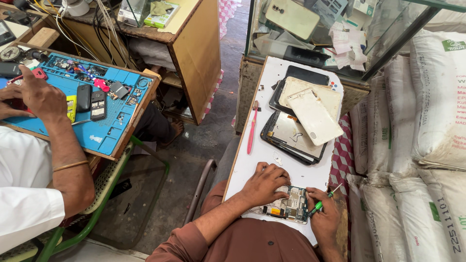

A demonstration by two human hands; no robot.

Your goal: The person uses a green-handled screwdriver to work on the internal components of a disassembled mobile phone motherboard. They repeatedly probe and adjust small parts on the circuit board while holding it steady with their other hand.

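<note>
Brown-sleeved left hand (264, 184) pins an opened phone (287, 206) flat as the right hand (326, 218) grips a green screwdriver (318, 206), best held upright and steady.

White work board (266, 160): bare strip between opened phone (287, 204) at 6 o'clock and stack of tablet back covers (303, 116) at 12 o'clock; hand can pass there. Pink toothbrush (252, 128) lies along left edge at 10 o'clock, narrows way. Small white scrap (277, 158) in middle of strip. Right side at 3 o'clock closed by white sacks (417, 145). At 12 o'clock, behind stack, glass case (340, 34) blocks reach. Left at 9 o'clock, open gap down to floor (204, 140).
</note>
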